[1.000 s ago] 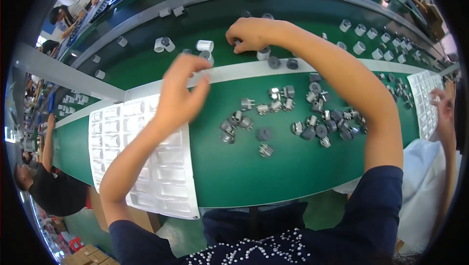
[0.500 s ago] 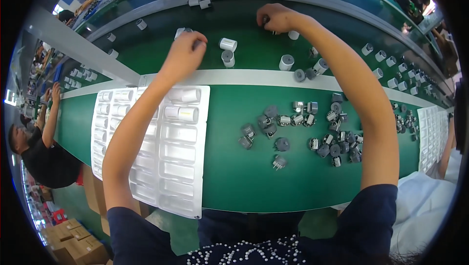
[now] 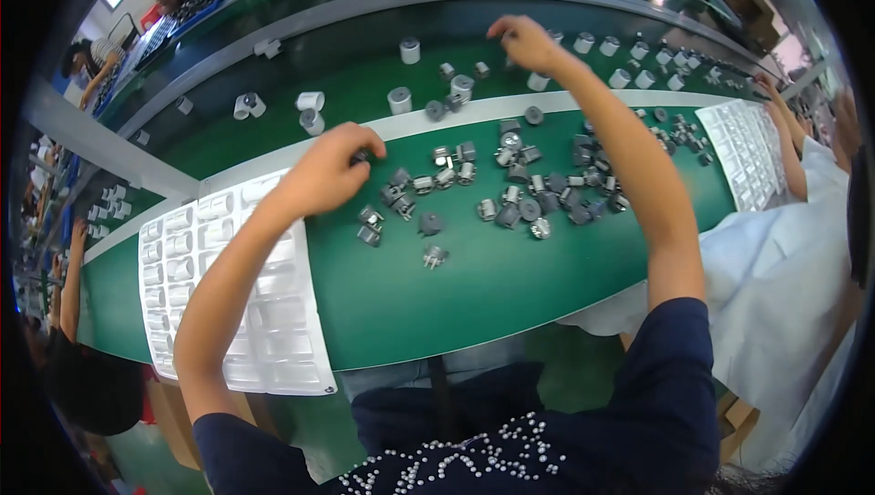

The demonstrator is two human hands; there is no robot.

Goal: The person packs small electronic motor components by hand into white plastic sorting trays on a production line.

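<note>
Left hand (image 3: 333,171), fingers curled round a dark grey part (image 3: 361,159), over desk (image 3: 474,313) near white tray (image 3: 284,314). Right hand (image 3: 529,46) beyond rail (image 3: 260,161), by an upright white cylinder (image 3: 538,83); fingers bent (can't tell whether holding anything). Good practice: lift clear of standing cylinders, lest one topple.

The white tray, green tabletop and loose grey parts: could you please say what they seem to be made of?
White tray: probably thin moulded plastic, glossy, given its bright highlights and pressed-in shape.
Green tabletop: smooth with a low sheen; perhaps laminate or a rubber mat, I cannot tell.
Loose grey parts: likely dull plastic, with shiny, metallic-looking prongs on some.
</note>
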